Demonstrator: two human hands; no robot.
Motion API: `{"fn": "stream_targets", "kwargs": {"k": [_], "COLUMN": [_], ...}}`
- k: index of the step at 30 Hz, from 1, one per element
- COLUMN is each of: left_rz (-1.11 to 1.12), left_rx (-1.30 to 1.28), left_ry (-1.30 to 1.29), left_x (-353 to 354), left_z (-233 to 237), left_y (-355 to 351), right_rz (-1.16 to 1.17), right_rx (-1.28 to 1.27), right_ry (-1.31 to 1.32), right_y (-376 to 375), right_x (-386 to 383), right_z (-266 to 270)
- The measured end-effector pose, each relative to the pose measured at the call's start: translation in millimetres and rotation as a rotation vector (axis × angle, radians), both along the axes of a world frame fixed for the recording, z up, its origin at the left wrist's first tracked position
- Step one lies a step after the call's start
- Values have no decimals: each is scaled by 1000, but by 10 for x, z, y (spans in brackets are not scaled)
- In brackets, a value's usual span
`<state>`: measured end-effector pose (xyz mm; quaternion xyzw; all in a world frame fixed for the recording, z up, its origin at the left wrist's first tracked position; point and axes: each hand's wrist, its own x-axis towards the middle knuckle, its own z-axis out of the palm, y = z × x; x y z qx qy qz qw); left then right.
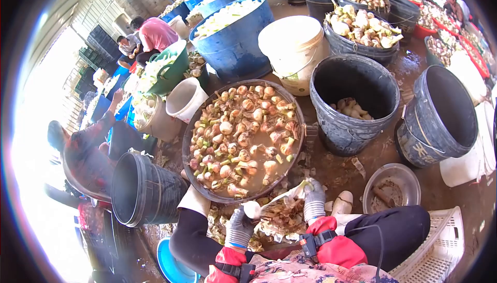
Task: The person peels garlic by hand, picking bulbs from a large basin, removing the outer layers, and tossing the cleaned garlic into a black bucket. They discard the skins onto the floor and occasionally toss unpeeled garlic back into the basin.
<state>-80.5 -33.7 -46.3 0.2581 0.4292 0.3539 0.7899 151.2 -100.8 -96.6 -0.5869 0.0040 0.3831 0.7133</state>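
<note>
My left hand (239, 227), in a grey striped glove, is closed around a white peeled garlic bulb (252, 210) at its fingertips. Fingers of my right hand (314, 203), gloved the same way, pinch a long pale strip of garlic skin (290, 194) that stretches toward the bulb. Beneath both hands lies a heap of loose peelings (282, 221) between my knees. Just beyond them stands a wide dark tub (187, 151) of murky water, with many brownish unpeeled garlic bulbs (243, 139) floating in it.
A black bucket (354, 125) behind the tub holds some pale bulbs. Another black bucket (440, 120) leans at right, near a metal basin (392, 190). One more black bucket (150, 190) tips over at left. Blue tubs (233, 40) and seated people (155, 34) fill the background.
</note>
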Motion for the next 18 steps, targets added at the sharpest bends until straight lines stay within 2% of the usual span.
{"fn": "stream_targets", "kwargs": {"k": [1, 2, 3, 5, 7, 9, 11, 12, 13, 15, 17, 18], "left_rz": [-4, 162, 270, 329, 279, 219, 141, 121, -21, -240, -269, -277], "left_rx": [139, -138, -215, -268, -271, -275, -358, -232, -202, 206, -158, -62], "left_ry": [71, -133, -51, 14, 31, 45, -5, 69, -29, 15, -246, -285], "left_x": [-57, 53, 106, 65, -12, -38, 15, 255, 342, 827, 1340, 1554], "left_z": [-159, 141, 221, 241, 181, 5, -204, -80, -45, 228, 665, 993], "left_y": [13, -5, 1, -14, -11, 30, 120, 119, 228, 369, 582, 576], "right_rz": [-63, -205, -204, 69, 319, 700, 927, 1021, 1108, 1126, 1073, 986], "right_rx": [-36, 15, 12, -64, -128, -207, -215, -245, -273, -257, -317, -168], "right_ry": [-28, -29, -30, -42, -64, -855, -896, -741, -584, -776, -738, -684], "right_y": [-11, -5, -23, -58, -49, -26, -74, -75, -71, -54, -73, -103], "right_x": [51, 55, 113, 226, 93, -60, -259, -313, -341, -431, -432, -405], "right_z": [22, 57, 113, 202, -20, -112, -20, 87, 162, 1, 64, 113]}}
